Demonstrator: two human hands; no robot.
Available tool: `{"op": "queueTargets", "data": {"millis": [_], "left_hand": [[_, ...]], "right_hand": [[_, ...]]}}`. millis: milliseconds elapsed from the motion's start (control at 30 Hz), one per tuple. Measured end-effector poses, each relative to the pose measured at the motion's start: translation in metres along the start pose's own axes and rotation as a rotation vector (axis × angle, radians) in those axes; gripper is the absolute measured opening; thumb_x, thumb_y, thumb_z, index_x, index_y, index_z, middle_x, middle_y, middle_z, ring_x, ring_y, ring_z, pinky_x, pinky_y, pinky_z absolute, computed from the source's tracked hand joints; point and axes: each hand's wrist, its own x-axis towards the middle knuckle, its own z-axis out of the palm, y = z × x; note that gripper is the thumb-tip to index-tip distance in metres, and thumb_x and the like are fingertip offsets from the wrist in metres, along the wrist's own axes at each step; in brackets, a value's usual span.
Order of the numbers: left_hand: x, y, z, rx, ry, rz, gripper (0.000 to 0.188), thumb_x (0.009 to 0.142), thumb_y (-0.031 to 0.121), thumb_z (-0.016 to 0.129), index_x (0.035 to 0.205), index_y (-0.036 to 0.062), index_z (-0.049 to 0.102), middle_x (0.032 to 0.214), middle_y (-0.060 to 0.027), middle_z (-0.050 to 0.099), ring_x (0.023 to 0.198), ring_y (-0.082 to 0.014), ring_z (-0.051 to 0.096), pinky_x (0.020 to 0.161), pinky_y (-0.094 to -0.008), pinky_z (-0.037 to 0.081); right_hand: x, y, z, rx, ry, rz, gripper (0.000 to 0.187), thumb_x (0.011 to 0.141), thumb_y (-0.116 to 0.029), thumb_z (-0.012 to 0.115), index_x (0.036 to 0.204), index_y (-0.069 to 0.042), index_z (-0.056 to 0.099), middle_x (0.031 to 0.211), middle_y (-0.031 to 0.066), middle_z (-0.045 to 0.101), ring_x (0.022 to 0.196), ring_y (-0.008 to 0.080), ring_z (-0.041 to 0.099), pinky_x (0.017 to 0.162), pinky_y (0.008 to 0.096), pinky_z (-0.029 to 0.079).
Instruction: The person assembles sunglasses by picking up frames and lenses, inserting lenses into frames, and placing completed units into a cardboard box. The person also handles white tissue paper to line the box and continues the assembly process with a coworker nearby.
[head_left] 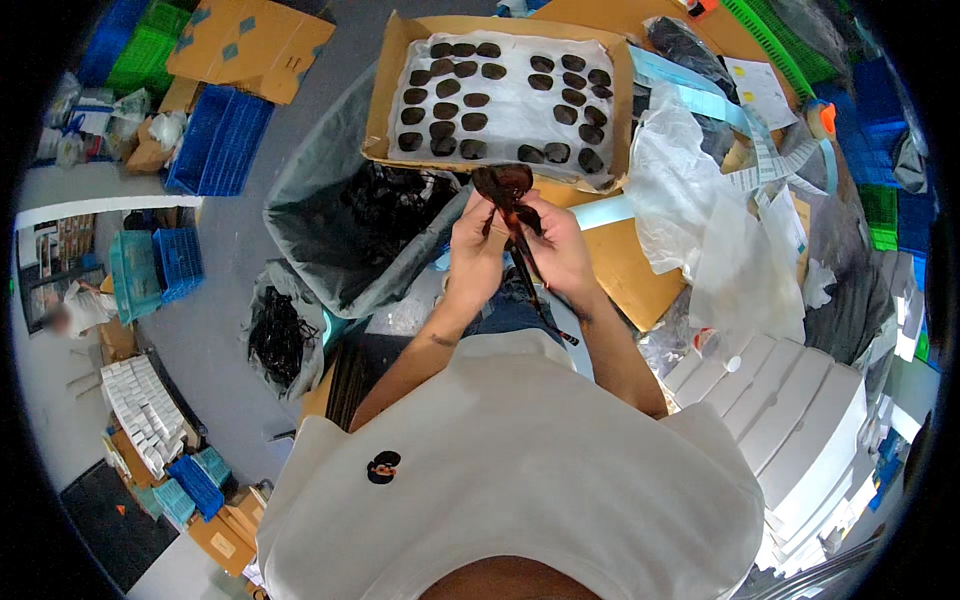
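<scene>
A pair of brown sunglasses (pixel 503 183) is held up in front of my chest, its temple arms pointing back toward me. My left hand (pixel 477 245) closes round one side of it, and my right hand (pixel 562 248) pinches the other side. Fingers partly hide the frame. Just beyond my hands sits a shallow cardboard box (pixel 379 100) lined with white sheet. Dark lenses (pixel 475 100) lie in it in loose rows, in a left and a right group. Left of my hands, a large grey bag (pixel 310 200) gapes around a tangle of dark pieces (pixel 400 205).
A smaller clear bag of black strips (pixel 278 330) stands on the floor at left. Crumpled white wrapping (pixel 670 180) and paper strips spread at right, above a stack of white boxes (pixel 790 400). Blue crates (pixel 225 140) are at far left, where another person (pixel 85 305) shows blurred.
</scene>
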Motion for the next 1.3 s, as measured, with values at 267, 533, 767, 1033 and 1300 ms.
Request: {"op": "queueTargets", "data": {"millis": [267, 533, 767, 1033, 1300], "left_hand": [[0.035, -0.054, 0.001, 0.103, 0.177, 0.183, 0.02, 0.097, 0.013, 0.051, 0.108, -0.0018, 0.06, 0.101, -0.0086, 0.058, 0.094, -0.0173, 0.054, 0.083, -0.0281, 0.043], [0.099, -0.051, -0.032, -0.56, 0.46, 0.046, 0.026, 0.102, 0.029, 0.046, 0.103, 0.0056, 0.058, 0.108, -0.0056, 0.062, 0.099, -0.0162, 0.058, 0.09, -0.0331, 0.047], [0.079, -0.031, -0.06, -0.649, 0.273, -0.12, 0.028, 0.104, 0.029, 0.039, 0.095, 0.0053, 0.051, 0.093, -0.0109, 0.063, 0.083, -0.0223, 0.062, 0.074, -0.0379, 0.055], [0.044, -0.038, -0.075, -0.42, 0.18, -0.279, 0.044, 0.103, 0.046, 0.035, 0.095, 0.0069, 0.055, 0.086, -0.0072, 0.063, 0.075, -0.0163, 0.06, 0.061, -0.0314, 0.05], [0.05, 0.063, -0.077, 1.014, -0.401, 0.116, 0.025, 0.091, 0.023, 0.06, 0.1, 0.0003, 0.065, 0.093, -0.0144, 0.066, 0.087, -0.0211, 0.066, 0.07, -0.0341, 0.05]], "right_hand": [[0.033, 0.074, 0.023, 0.185, 0.166, 0.083, 0.028, 0.086, 0.006, 0.051, 0.112, 0.001, 0.061, 0.097, 0.004, 0.065, 0.088, 0.011, 0.057, 0.081, 0.0254, 0.047], [0.089, 0.056, -0.006, 0.642, 0.297, 0.217, 0.036, 0.093, -0.01, 0.058, 0.124, 0.004, 0.046, 0.107, 0.0153, 0.063, 0.097, 0.0199, 0.062, 0.088, 0.0335, 0.05], [0.179, 0.153, -0.078, -1.233, 0.347, -0.093, 0.015, 0.083, -0.01, 0.059, 0.081, 0.002, 0.066, 0.092, 0.0189, 0.064, 0.096, 0.0337, 0.063, 0.074, 0.0435, 0.054], [0.176, 0.145, -0.061, -1.194, 0.196, 0.082, 0.029, 0.088, -0.024, 0.061, 0.108, -0.003, 0.067, 0.103, 0.0184, 0.062, 0.094, 0.0284, 0.063, 0.074, 0.0421, 0.052], [0.062, -0.021, -0.011, -0.84, -0.439, -0.19, 0.034, 0.084, -0.006, 0.062, 0.117, -0.001, 0.055, 0.102, 0.0172, 0.066, 0.099, 0.0323, 0.064, 0.084, 0.0361, 0.051]]}}
